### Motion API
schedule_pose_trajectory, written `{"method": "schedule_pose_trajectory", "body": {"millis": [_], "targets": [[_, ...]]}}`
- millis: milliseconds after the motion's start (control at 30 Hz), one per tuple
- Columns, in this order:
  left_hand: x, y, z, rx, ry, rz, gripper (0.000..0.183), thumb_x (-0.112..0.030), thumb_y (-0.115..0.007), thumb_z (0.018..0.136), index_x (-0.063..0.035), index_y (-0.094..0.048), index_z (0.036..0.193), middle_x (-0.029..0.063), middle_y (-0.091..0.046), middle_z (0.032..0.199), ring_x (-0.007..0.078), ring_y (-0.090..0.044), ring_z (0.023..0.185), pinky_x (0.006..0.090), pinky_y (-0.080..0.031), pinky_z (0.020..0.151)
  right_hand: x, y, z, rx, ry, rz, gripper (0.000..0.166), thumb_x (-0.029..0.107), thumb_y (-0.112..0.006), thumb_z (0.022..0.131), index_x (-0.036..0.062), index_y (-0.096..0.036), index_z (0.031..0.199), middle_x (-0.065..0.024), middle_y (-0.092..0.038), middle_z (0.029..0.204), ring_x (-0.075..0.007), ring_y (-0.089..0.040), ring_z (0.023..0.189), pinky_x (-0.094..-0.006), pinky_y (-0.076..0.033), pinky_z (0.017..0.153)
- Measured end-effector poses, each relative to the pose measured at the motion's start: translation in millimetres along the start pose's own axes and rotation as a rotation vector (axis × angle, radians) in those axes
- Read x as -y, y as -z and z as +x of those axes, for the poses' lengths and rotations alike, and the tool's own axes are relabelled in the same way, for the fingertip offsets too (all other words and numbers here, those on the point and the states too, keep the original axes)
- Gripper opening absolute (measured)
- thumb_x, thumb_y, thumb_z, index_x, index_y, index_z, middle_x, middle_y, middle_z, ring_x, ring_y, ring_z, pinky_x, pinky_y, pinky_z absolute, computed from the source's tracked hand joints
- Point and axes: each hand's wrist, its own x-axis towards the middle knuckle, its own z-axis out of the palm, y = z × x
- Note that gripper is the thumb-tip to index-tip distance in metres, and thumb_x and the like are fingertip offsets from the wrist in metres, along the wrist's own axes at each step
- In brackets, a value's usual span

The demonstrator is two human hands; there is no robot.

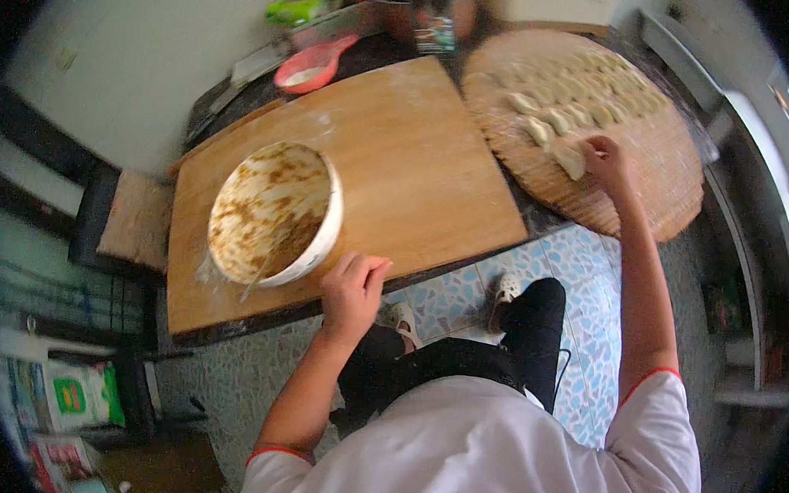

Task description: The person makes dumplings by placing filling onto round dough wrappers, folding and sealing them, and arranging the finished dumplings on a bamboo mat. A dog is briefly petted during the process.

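Note:
My right hand (608, 167) is over the round woven tray (657, 177), its thumb and fingers closed at the edge of a pale dumpling (568, 161). That dumpling is at the near end of several rows of dumplings (572, 114) on the tray. Near the front edge of the wooden board (408, 157), my left hand (353, 292) is loosely curled, with nothing visible in it. To its left stands a white bowl (330, 231), smeared inside with brown filling (294, 242). A thin utensil (256, 277) leans in the bowl, blurred.
A pink scoop (322, 60) with white powder sits behind the board. Further back are a large dark pot (462, 8), a green packet (298, 11) and a pale bin (559, 2). The tray overhangs the dark counter edge (542, 220). Shelving (756, 150) stands at right.

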Motion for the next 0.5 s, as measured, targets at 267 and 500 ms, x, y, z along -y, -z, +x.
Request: {"method": "schedule_pose_trajectory", "body": {"millis": [267,500], "targets": [[11.0,43.5,-49.2,-0.15,0.259,-0.012,0.016,-0.009,-0.055,0.084,0.0013,-0.05,0.074,0.0167,-0.05,0.066,0.0352,-0.052,0.061,0.0364,-0.041,0.054,35.1,-5.9,-9.2,-0.236,0.243,0.315,0.02,0.02,-0.06,0.086,0.0,-0.063,0.086,-0.0012,-0.059,0.07,-0.0072,-0.052,0.062,-0.0217,-0.041,0.058],[81.7,106.6,-80.0,-0.643,0.624,-0.49,0.048,-0.043,-0.033,0.095,-0.0022,-0.056,0.1,0.0087,-0.059,0.088,0.0177,-0.056,0.072,0.0309,-0.046,0.062,155.8,-115.5,-98.7,0.495,-0.007,0.549,0.047,0.047,-0.04,0.091,0.0037,-0.057,0.101,-0.0061,-0.061,0.091,-0.0121,-0.057,0.079,-0.0252,-0.044,0.068]]}}
